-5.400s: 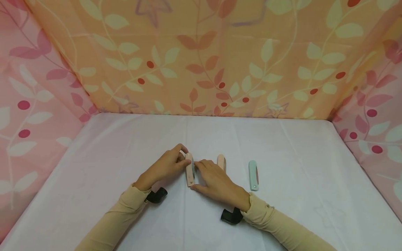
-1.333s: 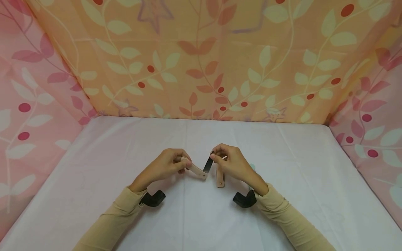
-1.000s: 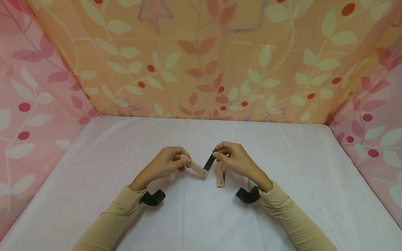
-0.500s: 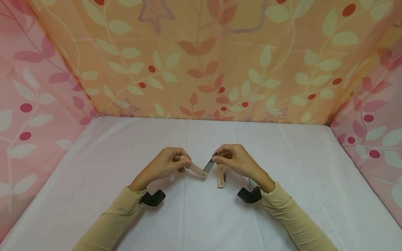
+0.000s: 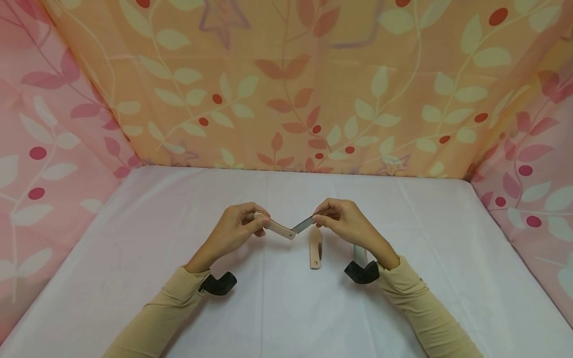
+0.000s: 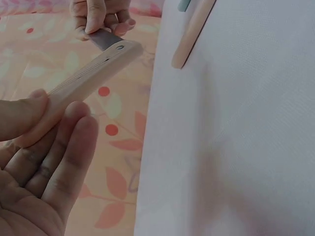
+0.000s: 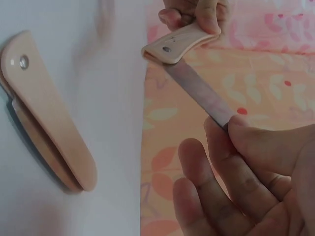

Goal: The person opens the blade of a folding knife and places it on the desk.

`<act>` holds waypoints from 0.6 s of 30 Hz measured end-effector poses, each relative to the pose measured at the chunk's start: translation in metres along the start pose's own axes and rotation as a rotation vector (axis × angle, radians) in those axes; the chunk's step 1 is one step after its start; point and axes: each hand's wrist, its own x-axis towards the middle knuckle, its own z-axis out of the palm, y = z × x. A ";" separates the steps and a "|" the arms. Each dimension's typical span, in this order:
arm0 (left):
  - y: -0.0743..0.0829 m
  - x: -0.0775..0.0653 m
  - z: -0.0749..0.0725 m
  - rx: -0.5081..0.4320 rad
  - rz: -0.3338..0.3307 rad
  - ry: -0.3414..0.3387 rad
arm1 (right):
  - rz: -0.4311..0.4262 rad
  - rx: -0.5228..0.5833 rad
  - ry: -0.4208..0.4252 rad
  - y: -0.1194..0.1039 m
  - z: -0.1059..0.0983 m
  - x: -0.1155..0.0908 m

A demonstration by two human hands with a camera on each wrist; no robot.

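Note:
A folding knife with a beige handle [image 5: 277, 228] is held between my two hands over the white table, its blade swung out at a wide angle. My left hand [image 5: 233, 226] pinches the far end of the handle between thumb and fingers. With thumb and forefinger, my right hand [image 5: 346, 221] pinches the blade [image 7: 204, 93] near its tip, which the fingers hide. The pivot rivet [image 6: 119, 47] shows at the joint. Below my right hand lies a second beige folding knife [image 7: 51, 115], folded, with its blade edge showing along the handle.
A pale green folding knife [image 5: 359, 254] lies farther right, partly covered by my right wrist and its black camera [image 5: 361, 272]. White cloth [image 5: 201, 323] covers the table. Patterned orange [image 5: 250, 144] and pink curtains stand at the back and sides.
Earlier the knife was folded, with both hands at it. The blade has since been pulled out of the handle, and its angle has widened as my right hand moved up and right.

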 end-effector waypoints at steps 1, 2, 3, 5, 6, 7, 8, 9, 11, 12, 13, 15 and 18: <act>0.000 0.000 0.000 -0.008 0.004 0.015 | 0.001 0.003 -0.001 0.000 -0.002 0.000; 0.000 0.000 0.000 -0.018 0.008 0.028 | 0.004 0.006 -0.004 0.001 -0.003 0.000; 0.001 0.000 -0.001 -0.026 0.011 0.042 | 0.005 0.008 -0.006 0.002 -0.005 0.000; 0.001 -0.001 -0.001 -0.041 0.019 0.066 | 0.011 0.016 -0.014 0.003 -0.008 0.000; 0.001 -0.001 -0.001 -0.050 0.023 0.076 | 0.016 0.022 -0.019 0.003 -0.009 0.000; 0.001 -0.001 -0.001 -0.055 0.029 0.086 | 0.019 0.023 -0.023 0.003 -0.010 0.000; 0.002 -0.001 -0.001 -0.064 0.035 0.096 | 0.021 0.025 -0.027 0.004 -0.011 0.000; 0.002 -0.001 -0.001 -0.073 0.044 0.106 | 0.023 0.029 -0.029 0.004 -0.012 0.000; 0.003 -0.001 -0.001 -0.093 0.066 0.130 | 0.023 0.023 -0.029 0.004 -0.014 0.000; 0.004 -0.001 -0.001 -0.103 0.078 0.142 | 0.024 0.020 -0.029 0.004 -0.015 0.000; 0.004 -0.001 -0.001 -0.114 0.090 0.154 | 0.022 0.016 -0.029 0.005 -0.016 0.000; 0.005 -0.001 -0.001 -0.142 0.110 0.180 | 0.022 0.013 -0.034 0.005 -0.017 0.000; 0.007 -0.002 0.000 -0.193 0.136 0.215 | 0.033 0.025 -0.057 0.006 -0.019 0.001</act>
